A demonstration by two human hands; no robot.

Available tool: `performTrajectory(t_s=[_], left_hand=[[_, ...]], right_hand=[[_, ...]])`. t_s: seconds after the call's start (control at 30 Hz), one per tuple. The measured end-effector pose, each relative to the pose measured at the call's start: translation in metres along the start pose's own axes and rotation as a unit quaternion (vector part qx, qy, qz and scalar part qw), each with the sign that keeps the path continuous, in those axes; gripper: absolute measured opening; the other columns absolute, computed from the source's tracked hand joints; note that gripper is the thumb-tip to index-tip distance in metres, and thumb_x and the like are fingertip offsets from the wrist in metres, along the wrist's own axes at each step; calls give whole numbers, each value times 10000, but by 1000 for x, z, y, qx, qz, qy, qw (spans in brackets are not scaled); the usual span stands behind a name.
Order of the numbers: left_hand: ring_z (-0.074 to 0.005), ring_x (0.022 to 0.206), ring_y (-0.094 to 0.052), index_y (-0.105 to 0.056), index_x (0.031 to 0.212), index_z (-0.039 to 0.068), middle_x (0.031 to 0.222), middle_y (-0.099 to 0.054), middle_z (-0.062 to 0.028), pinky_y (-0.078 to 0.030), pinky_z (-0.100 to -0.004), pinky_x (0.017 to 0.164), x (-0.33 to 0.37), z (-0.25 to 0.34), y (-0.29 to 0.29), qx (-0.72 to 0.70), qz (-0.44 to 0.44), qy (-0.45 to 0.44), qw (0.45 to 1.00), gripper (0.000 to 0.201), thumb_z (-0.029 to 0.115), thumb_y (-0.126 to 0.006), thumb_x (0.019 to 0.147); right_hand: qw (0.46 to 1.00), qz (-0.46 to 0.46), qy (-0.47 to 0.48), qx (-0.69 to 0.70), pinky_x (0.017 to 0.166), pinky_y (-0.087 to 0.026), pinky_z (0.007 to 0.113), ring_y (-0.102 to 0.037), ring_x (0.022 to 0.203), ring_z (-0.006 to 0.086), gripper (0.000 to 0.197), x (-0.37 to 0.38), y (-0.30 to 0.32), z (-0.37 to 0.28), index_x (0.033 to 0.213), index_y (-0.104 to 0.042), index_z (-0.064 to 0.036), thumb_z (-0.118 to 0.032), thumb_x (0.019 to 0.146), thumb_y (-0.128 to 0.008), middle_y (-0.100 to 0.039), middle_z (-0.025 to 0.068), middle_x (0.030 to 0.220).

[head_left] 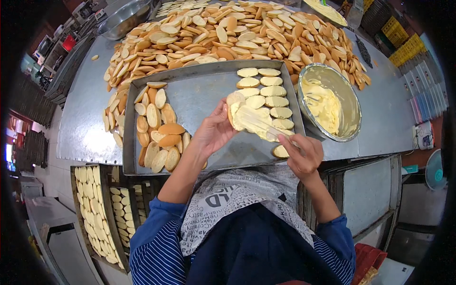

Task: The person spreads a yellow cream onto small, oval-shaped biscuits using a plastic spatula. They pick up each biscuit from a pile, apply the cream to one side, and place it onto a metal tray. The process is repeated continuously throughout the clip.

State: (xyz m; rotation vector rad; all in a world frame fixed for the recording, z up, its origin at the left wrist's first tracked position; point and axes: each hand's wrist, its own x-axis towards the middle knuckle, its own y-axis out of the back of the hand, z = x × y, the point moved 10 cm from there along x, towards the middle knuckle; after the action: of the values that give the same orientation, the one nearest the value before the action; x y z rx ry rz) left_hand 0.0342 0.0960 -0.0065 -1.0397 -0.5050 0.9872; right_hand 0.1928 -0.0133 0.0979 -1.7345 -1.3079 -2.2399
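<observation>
My left hand (216, 127) holds up a halved oval bread slice (234, 99) over the baking tray (202, 97), fingers closed on its edge. In my right hand (305, 156) is a spatula (272, 131), its blade loaded with pale yellow cream (254, 119) and resting against the slice, partly hiding it. Beneath, at the tray's right side, cream-coated slices (274, 91) lie in columns. Plain slices (162, 124) are heaped at its left end. Right of the tray stands a metal bowl (350, 116) with the same cream (323, 103) inside.
A large pile of plain bread slices (223, 35) covers the far part of the metal table (384, 118). A steel bowl (124, 21) stands far left. Filled trays (97, 209) sit in a rack below left, with another tray rack (365, 194) below right. Yellow crates (394, 32) stand far right.
</observation>
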Motion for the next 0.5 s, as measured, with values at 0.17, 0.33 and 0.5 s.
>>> performTrajectory(t_s=[0.17, 0.33, 0.5], left_hand=[[-228, 1208, -469, -339, 1333, 149, 1289, -464, -66, -408, -393, 1013, -4, -19, -3, -5, -40, 27, 999, 497, 180, -579, 898], [-202, 1178, -477, -328, 1325, 159, 1275, -463, -72, -411, -382, 972, -3, -11, 9, 88, -7, -12, 996, 497, 162, -586, 900], [-168, 1134, -484, -348, 1294, 147, 1227, -465, -45, -405, -341, 957, -1, 20, 19, 208, 37, -106, 972, 443, 171, -577, 916]], right_hand=[[1000, 6, -7, -24, 584, -400, 293, -519, 657, 154, 510, 7, -23, 12, 1050, -718, -165, -3, 576, -620, -590, -28, 904], [996, 1, -92, 13, 590, -433, 302, -553, 666, 180, 511, 17, -32, 36, 1040, -718, -161, 60, 598, -586, -613, 15, 874], [966, -47, -213, 136, 610, -482, 314, -591, 695, 210, 495, 15, -22, 38, 993, -729, -151, 74, 588, -554, -621, 52, 841]])
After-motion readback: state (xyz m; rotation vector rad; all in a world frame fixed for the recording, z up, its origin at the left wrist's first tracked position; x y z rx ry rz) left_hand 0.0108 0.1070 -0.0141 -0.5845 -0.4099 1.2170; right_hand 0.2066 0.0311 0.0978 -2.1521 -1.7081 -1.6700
